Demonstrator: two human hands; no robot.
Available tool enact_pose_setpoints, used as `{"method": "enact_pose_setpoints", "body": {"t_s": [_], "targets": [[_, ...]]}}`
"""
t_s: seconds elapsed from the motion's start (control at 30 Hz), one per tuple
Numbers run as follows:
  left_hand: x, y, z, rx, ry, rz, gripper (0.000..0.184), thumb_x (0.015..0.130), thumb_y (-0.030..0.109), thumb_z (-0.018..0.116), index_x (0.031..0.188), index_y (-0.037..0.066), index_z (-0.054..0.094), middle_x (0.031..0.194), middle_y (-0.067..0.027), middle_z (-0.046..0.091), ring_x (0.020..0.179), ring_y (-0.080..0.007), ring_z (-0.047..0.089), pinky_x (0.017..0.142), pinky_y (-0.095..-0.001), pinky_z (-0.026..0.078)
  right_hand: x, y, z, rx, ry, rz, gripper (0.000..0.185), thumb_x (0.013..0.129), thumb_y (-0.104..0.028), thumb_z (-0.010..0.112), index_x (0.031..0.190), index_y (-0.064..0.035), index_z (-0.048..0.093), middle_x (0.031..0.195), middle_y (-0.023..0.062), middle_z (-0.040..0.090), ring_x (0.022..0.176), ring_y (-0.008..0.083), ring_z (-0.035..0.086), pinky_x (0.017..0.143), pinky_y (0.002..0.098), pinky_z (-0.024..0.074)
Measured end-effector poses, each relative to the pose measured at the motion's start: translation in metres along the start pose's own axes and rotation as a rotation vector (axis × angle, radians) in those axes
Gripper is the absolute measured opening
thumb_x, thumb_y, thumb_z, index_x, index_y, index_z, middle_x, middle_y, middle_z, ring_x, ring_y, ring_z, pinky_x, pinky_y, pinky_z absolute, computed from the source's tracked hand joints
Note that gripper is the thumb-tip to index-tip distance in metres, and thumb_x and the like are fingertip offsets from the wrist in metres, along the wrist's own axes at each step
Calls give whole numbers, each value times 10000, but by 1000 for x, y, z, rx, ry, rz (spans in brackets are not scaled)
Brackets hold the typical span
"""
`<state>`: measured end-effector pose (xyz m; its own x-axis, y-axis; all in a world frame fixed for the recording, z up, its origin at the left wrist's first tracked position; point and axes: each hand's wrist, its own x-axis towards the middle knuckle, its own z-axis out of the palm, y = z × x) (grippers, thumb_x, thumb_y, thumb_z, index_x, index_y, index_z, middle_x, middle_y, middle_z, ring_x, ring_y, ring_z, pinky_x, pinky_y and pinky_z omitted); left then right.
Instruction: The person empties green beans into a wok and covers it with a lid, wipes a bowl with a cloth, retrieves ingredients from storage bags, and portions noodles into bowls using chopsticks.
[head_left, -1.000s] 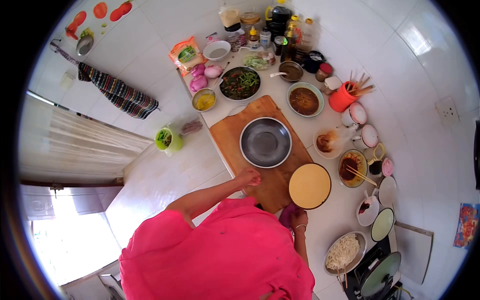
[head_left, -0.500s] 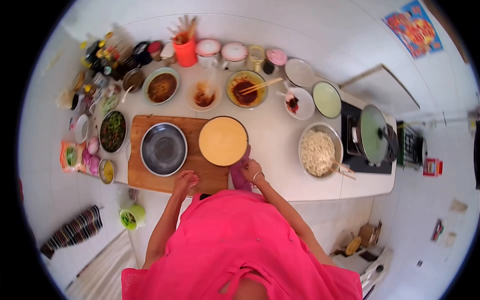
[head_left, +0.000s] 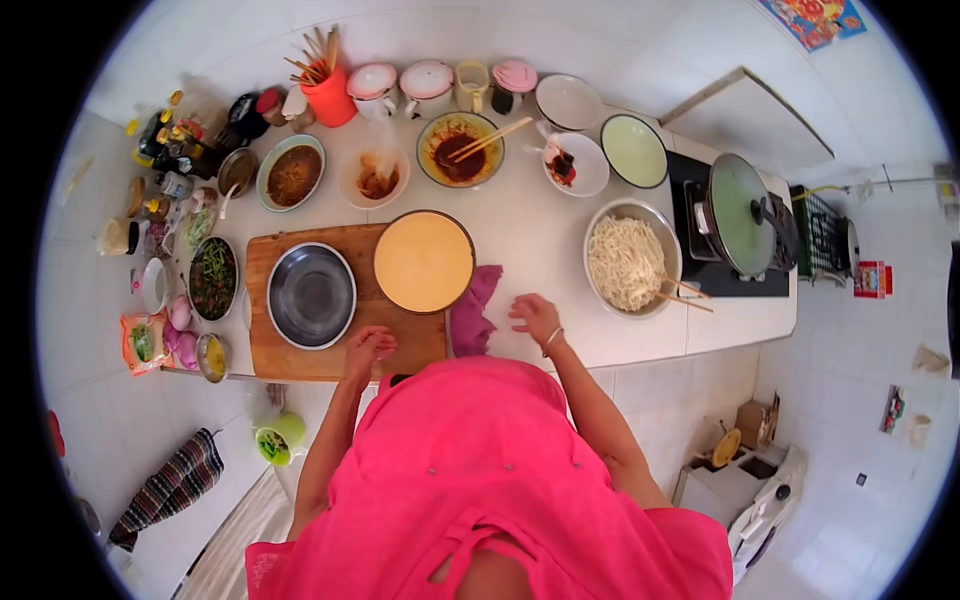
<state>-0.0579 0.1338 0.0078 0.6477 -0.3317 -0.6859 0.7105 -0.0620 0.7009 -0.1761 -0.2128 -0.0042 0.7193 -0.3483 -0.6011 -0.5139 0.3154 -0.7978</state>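
My left hand [head_left: 371, 350] hovers over the front edge of the wooden cutting board [head_left: 345, 364], just right of a dark metal bowl [head_left: 311, 297], its fingers loosely apart and empty. My right hand [head_left: 536, 318] is above the white counter, fingers spread, holding nothing. Between it and the board lies a crumpled purple cloth [head_left: 474, 312]. A round dish with a smooth yellow surface [head_left: 424, 262] sits on the board's right part, beside the metal bowl. To the right of my right hand stands a metal bowl of noodles [head_left: 626, 262] with chopsticks resting in it.
Along the back are bowls of brown sauce [head_left: 294, 176] and red sauce [head_left: 459, 151], a red chopstick holder [head_left: 329, 97] and lidded mugs [head_left: 427, 82]. A dish of greens [head_left: 213, 279] stands left. At right is a stove [head_left: 699, 225] with a lidded pan [head_left: 741, 215].
My right hand has let go of the purple cloth and moved right, its fingers spreading. The cloth now lies on the counter. The view has swung right, towards the stove.
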Motion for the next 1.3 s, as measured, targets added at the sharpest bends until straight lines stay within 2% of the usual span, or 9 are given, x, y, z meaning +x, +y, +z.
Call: {"method": "enact_pose_setpoints", "body": {"t_s": [0.2, 0.3, 0.6, 0.7, 0.83, 0.93, 1.03, 1.07, 1.3], "targets": [[-7, -11, 2, 8, 22, -30, 187, 896, 109, 475, 1022, -10, 547, 884, -138, 610, 791, -226, 634, 708, -294, 533, -32, 12, -86, 522, 574, -187, 252, 876, -59, 452, 1106, 42, 466, 1037, 173, 563, 962, 276, 581, 800, 435, 538], [-6, -15, 2, 13, 28, -39, 187, 895, 110, 479, 1020, -10, 548, 883, -140, 608, 791, -228, 634, 710, -297, 534, -33, 9, -122, 652, 729, -336, 189, 821, 0, 448, 1001, 41, 485, 942, 157, 577, 881, 268, 605, 734, 430, 570], [-14, -10, 9, 11, 36, -15, 187, 894, 111, 477, 1012, -15, 548, 882, -138, 607, 797, -217, 626, 713, -299, 532, -29, -3, -136, 815, 745, -235, 55, 792, 9, 467, 845, 10, 458, 800, 115, 560, 682, 198, 576, 675, 445, 579], [-22, -15, 7, 34, 71, -9, 181, 889, 108, 478, 1008, -8, 548, 872, -131, 610, 784, -211, 625, 705, -297, 530, -25, 0, -133, 774, 746, -241, 156, 778, 13, 464, 932, 23, 485, 796, 134, 583, 676, 221, 584, 725, 466, 547], [-38, -34, 1, 32, 117, -3, 168, 877, 100, 488, 1002, 7, 550, 841, -114, 616, 755, -202, 626, 675, -294, 529, -13, 8, -128, 827, 706, -255, 22, 780, 13, 494, 796, 27, 490, 743, 111, 553, 642, 195, 538, 667, 436, 564], [-65, -51, 9, -50, 225, 22, 143, 859, 116, 526, 950, 12, 562, 825, -111, 623, 714, -200, 627, 650, -298, 526, 0, 9, -124, 814, 696, -229, 96, 786, -8, 515, 813, 75, 554, 743, 120, 548, 654, 208, 536, 657, 427, 550], [-89, -86, 8, -122, 324, 46, 153, 868, 131, 524, 936, -1, 561, 794, -107, 628, 709, -186, 625, 638, -295, 528, 12, 22, -124, 482, 706, -307, 163, 794, -92, 552, 782, 69, 573, 738, 106, 539, 667, 207, 521, 620, 352, 528], [-99, -98, 9, -141, 367, 34, 150, 864, 124, 522, 935, -3, 559, 791, -110, 627, 699, -185, 624, 636, -297, 529, 8, 13, -121, 712, 699, -208, 174, 795, -95, 546, 757, 74, 563, 730, 101, 528, 668, 203, 515, 568, 317, 496], [-194, -244, 23, -247, 755, -101, 140, 810, 87, 527, 824, -39, 584, 684, -116, 616, 589, -177, 616, 539, -293, 526, 5, 34, -136, 495, 485, -185, 157, 827, -117, 519, 808, 21, 593, 732, 72, 560, 664, 152, 503, 562, 267, 423]]}}
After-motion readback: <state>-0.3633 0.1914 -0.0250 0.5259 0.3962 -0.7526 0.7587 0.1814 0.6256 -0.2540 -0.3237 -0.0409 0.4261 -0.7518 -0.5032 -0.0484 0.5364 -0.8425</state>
